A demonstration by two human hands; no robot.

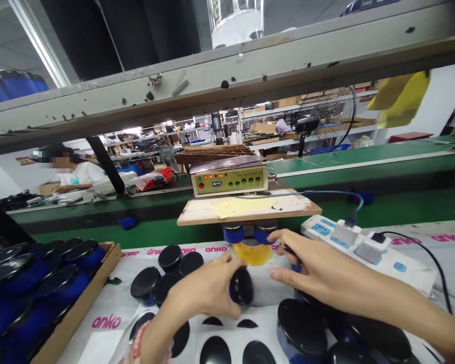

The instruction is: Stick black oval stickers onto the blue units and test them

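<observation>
My left hand [212, 285] grips a small blue cylinder with a glossy black end [242, 285], tilted on its side above the white work surface. To its right, my right hand [307, 258] is open, with thumb and fingers apart and nothing visible between them. Its fingertips are near a blue cylinder with a black top [265, 231] at the front of a small board; whether they touch it I cannot tell. Below my hands lies a white sheet with black round stickers [215, 350]. Several black-topped cylinders [303, 328] stand under my right forearm, more [146, 283] beyond my left wrist.
A cardboard tray [79, 308] of black-topped blue cylinders is at the left. A yellow roll [252, 254] sits under the wooden board [250, 215], which carries a control box [229, 181]. At right is a power strip [371, 253]; overhead, a shelf [227, 65]. Someone sits far left.
</observation>
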